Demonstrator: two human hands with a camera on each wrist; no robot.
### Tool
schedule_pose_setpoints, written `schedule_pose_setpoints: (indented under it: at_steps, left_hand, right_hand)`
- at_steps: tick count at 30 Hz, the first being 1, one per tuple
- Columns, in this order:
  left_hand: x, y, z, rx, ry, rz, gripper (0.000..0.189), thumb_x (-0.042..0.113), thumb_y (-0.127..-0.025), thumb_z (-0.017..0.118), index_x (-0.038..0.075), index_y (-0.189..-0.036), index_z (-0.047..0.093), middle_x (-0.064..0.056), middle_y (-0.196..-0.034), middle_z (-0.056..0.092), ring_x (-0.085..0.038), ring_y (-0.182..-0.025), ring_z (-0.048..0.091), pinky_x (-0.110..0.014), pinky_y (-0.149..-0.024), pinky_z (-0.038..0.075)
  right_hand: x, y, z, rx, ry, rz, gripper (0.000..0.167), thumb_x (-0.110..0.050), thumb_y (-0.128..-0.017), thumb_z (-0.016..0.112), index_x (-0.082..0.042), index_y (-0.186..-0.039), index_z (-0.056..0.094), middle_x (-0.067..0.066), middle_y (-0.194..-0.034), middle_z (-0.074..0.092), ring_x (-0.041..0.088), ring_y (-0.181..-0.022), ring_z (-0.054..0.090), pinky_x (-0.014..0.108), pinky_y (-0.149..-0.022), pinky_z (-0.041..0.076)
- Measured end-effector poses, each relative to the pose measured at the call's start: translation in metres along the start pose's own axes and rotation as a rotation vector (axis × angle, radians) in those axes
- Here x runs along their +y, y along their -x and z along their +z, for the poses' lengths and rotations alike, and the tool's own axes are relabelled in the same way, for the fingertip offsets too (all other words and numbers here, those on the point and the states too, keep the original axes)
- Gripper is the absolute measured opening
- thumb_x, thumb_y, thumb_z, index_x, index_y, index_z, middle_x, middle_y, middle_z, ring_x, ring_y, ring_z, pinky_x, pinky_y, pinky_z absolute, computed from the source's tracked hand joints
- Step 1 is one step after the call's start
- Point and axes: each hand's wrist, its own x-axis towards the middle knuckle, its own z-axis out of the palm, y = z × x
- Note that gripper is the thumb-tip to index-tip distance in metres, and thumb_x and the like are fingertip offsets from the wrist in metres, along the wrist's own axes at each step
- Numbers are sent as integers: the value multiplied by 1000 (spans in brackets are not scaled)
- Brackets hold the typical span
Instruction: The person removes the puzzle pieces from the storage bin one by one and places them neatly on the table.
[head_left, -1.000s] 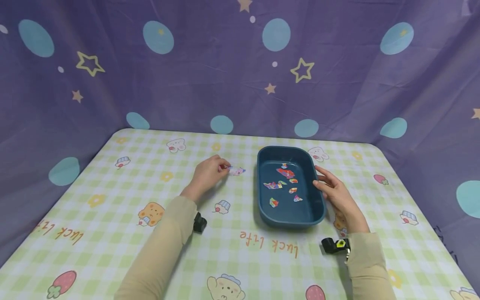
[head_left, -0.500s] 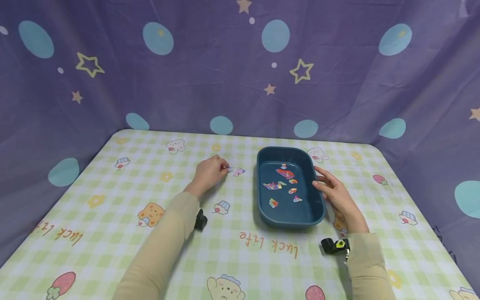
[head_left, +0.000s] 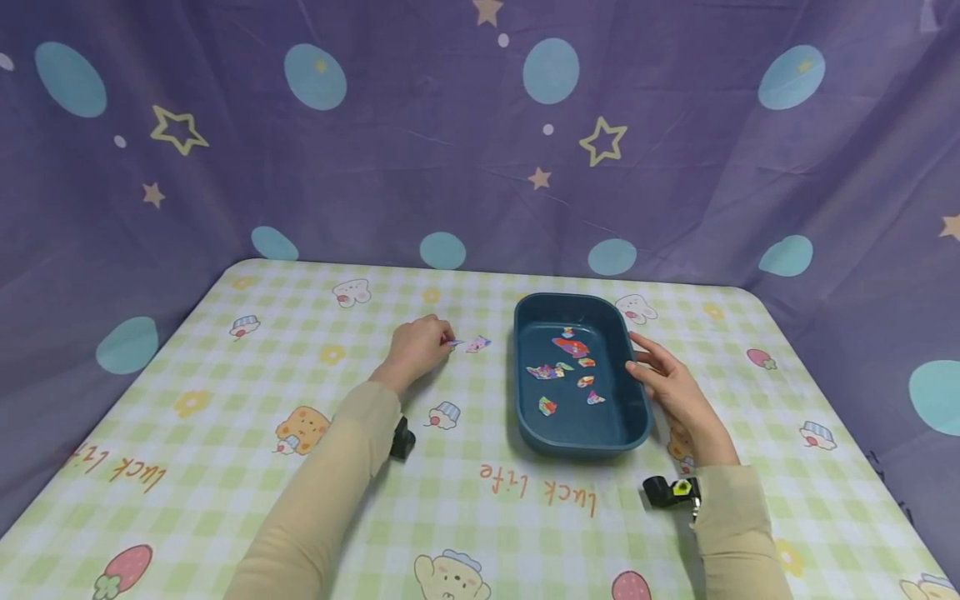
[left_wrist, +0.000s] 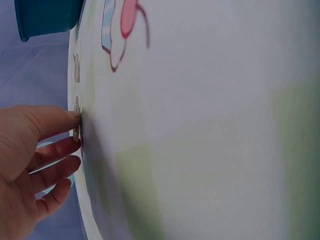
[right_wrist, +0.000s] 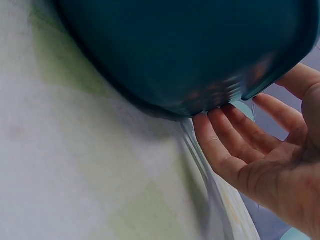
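Observation:
My left hand (head_left: 418, 348) is low over the cloth left of the bin. Its thumb and index finger pinch a small flat colourful sticker (head_left: 456, 342), mostly hidden by the fingertips in the head view; in the left wrist view the sticker (left_wrist: 76, 104) stands out past the thumb. Just right of it lies another pinkish-purple sticker (head_left: 478, 343). The dark teal rectangular bin (head_left: 583, 450) has several bright sticker pieces, such as a red one (head_left: 572, 347), on its floor. My right hand (head_left: 678, 396) holds the bin's right side, thumb at the rim, fingers against the outer wall.
A green-and-white checked tablecloth (head_left: 225, 500) with printed cartoons covers the table. Behind it hangs a purple curtain (head_left: 420, 150) with stars and ovals. Black wrist cameras sit on the left wrist (head_left: 402, 440) and right wrist (head_left: 670, 490).
My left hand has shifted slightly down and left, and the sticker at its fingertips moved with it, away from the other sticker. Right hand and bin have stayed put.

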Motion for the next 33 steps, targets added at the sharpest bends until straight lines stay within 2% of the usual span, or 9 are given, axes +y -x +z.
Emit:
schedule_pose_setpoints:
  at_steps: [7, 14, 21, 33]
  left_hand:
    - [1, 1, 1, -14, 16, -26, 15, 21, -83, 64, 14, -95, 69, -2, -88, 59, -18, -81, 57, -37, -73, 45]
    - [2, 1, 0, 1, 22, -33, 14, 21, -82, 64, 15, -94, 69, -1, -86, 58, -16, -77, 56, -35, -70, 44]
    - [10, 0, -9, 38, 51, -2, 20, 18, -82, 59, 15, -99, 69, -1, -89, 59, -16, -79, 57, -35, -70, 46]
    - [36, 0, -28, 63, 38, 94, 21, 25, -84, 61, 17, -102, 67, -1, -95, 60, -16, -82, 58, -34, -70, 47]
  right_hand:
    - [-1, 1, 0, -2, 7, 11, 62, -31, -89, 57, -21, -143, 29, 14, -133, 39, 5, -96, 50, 18, -71, 44]
    - [-2, 2, -1, -14, 4, 18, 63, -33, -89, 56, -24, -144, 27, 15, -137, 36, 8, -103, 48, 19, -77, 45]
    - [0, 1, -2, -10, 14, 12, 62, -34, -89, 56, -25, -143, 28, 14, -136, 37, 9, -104, 48, 19, -77, 45]
    - [2, 0, -2, -2, 12, 14, 61, -34, -88, 57, -25, -142, 30, 13, -135, 37, 8, -103, 48, 19, -76, 45]
